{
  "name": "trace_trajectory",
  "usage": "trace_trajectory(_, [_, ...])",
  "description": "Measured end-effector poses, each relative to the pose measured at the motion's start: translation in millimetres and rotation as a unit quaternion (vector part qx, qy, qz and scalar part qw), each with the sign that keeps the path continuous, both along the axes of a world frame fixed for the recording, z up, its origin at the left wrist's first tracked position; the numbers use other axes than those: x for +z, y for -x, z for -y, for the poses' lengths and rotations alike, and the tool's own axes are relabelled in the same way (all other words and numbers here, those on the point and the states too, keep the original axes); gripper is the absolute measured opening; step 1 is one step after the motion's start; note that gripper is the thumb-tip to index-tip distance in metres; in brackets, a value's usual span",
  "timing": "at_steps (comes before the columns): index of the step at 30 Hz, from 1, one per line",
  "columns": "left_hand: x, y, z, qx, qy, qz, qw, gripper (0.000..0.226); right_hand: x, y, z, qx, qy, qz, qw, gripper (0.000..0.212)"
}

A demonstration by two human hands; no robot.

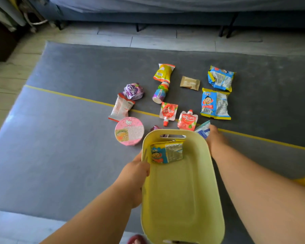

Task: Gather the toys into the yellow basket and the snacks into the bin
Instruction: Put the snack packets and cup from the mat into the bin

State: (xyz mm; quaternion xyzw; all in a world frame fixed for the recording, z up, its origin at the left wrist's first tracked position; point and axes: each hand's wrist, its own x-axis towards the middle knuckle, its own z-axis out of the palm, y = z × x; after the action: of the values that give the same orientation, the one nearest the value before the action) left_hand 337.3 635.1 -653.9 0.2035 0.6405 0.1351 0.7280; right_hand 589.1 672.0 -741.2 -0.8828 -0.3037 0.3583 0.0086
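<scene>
L hand (136,173) grips bin (174,199) over grey mat (69,138), yellow stripe (69,95); sofa (165,14) behind.

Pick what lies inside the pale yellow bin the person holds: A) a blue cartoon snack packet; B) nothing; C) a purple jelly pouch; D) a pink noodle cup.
A: a blue cartoon snack packet lies in the pale yellow bin, whose rim the left hand grips.

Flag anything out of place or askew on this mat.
The rainbow bottle lies on its side among flat snack packets; it may be a toy rather than a snack. The yellow packet just beyond it is twisted and crumpled. Nothing looks spilled. The left hand grips the rim of the bin.
</scene>
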Motion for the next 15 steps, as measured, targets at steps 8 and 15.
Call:
trace_trajectory(8, [-1, 0, -3, -0.016, 0.005, -0.009, 1.000, 0.055, 15, 2, -3, 0.021, -0.053, 0.091, 0.994, 0.071])
trace_trajectory(15, [14, -9, -5, 0.017, 0.023, -0.018, 0.999, 0.052, 106, 22, 27, 0.083, -0.437, 0.225, 0.867, 0.087])
